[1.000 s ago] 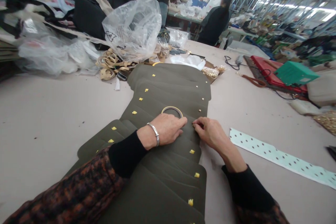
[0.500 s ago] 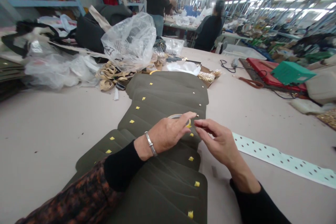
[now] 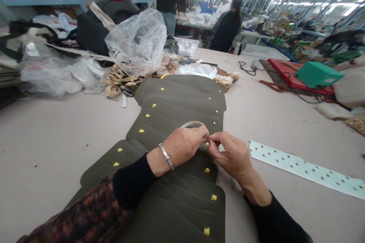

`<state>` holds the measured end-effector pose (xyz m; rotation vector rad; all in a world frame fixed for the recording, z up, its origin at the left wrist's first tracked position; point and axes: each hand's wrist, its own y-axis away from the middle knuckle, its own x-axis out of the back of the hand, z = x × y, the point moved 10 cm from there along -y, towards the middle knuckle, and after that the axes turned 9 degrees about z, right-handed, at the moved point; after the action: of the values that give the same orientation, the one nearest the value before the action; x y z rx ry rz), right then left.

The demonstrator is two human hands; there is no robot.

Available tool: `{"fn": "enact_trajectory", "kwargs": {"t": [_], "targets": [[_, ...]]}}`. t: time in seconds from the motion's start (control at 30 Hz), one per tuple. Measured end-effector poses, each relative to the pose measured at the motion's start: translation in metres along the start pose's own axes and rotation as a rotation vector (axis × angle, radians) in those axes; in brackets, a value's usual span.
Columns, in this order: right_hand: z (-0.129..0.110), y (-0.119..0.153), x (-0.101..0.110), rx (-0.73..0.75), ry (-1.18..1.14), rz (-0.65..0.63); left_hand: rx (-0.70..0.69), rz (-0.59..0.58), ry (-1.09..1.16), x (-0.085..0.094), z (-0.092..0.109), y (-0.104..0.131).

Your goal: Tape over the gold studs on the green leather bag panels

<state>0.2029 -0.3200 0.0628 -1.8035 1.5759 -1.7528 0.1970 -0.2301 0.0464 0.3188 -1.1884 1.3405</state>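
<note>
My left hand (image 3: 182, 144) is closed around a roll of yellow tape (image 3: 193, 123); part of the roll shows above the knuckles. The fingertips of my right hand (image 3: 232, 155) are pinched together and meet my left fingertips at the tape's end. Both hands are over a stack of overlapping olive-green fabric panels (image 3: 179, 98) with rounded corners. Small yellow tape pieces (image 3: 207, 170) dot both sides of the panels. Several metal studs (image 3: 214, 123) show near the upper right edge.
A strip with dark dots (image 3: 302, 169) lies to the right. Behind the panels are a clear plastic bag (image 3: 139, 41), tan straps (image 3: 115, 78) and small gold hardware (image 3: 224, 80). A green box (image 3: 319, 75) rests on a red mat (image 3: 281, 68). Two people (image 3: 228, 30) are farther back.
My right hand has closed from spread fingers into a pinch and come left to meet my left fingertips. My left fingers have drawn in at the tape. The view has shifted slightly.
</note>
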Motion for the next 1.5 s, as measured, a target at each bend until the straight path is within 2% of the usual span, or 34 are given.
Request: {"fn": "enact_trajectory", "kwargs": {"t": [0.07, 0.17, 0.23, 0.37, 0.43, 0.5, 0.63, 0.73, 0.83, 1.0, 1.2, 1.5], "targets": [[0.008, -0.002, 0.001, -0.133, -0.040, 0.002, -0.001, 0.031, -0.021, 0.003, 0.000, -0.003], [0.031, 0.002, -0.007, -0.495, -0.234, -0.024, -0.014, 0.106, -0.060, 0.006, 0.001, -0.006], [0.042, 0.007, -0.017, -0.682, -0.371, -0.042, -0.019, 0.163, -0.093, 0.008, 0.002, -0.005], [0.075, 0.021, -0.029, -0.909, -0.434, 0.004, -0.036, 0.231, -0.133, 0.010, 0.004, -0.001], [0.095, 0.034, -0.036, -1.037, -0.480, -0.002, -0.013, 0.208, -0.171, 0.006, -0.001, -0.001], [0.108, 0.044, -0.044, -1.095, -0.552, -0.057, 0.030, 0.133, -0.273, -0.004, -0.012, -0.004], [0.112, 0.046, -0.049, -0.976, -0.543, -0.186, -0.018, -0.020, -0.454, -0.025, -0.027, -0.011], [0.107, 0.044, -0.053, -0.856, -0.422, -0.313, -0.040, -0.042, -0.465, -0.030, -0.031, -0.011], [0.100, 0.040, -0.052, -0.760, -0.332, -0.384, -0.029, -0.084, -0.440, -0.032, -0.032, -0.005], [0.084, 0.030, -0.043, -0.610, -0.233, -0.416, -0.033, -0.133, -0.372, -0.032, -0.027, 0.006], [0.068, 0.028, -0.044, -0.436, -0.100, -0.467, -0.013, -0.138, -0.341, -0.032, -0.028, 0.008], [0.059, 0.025, -0.042, -0.305, -0.011, -0.402, 0.015, -0.129, -0.329, -0.033, -0.031, 0.009]]}}
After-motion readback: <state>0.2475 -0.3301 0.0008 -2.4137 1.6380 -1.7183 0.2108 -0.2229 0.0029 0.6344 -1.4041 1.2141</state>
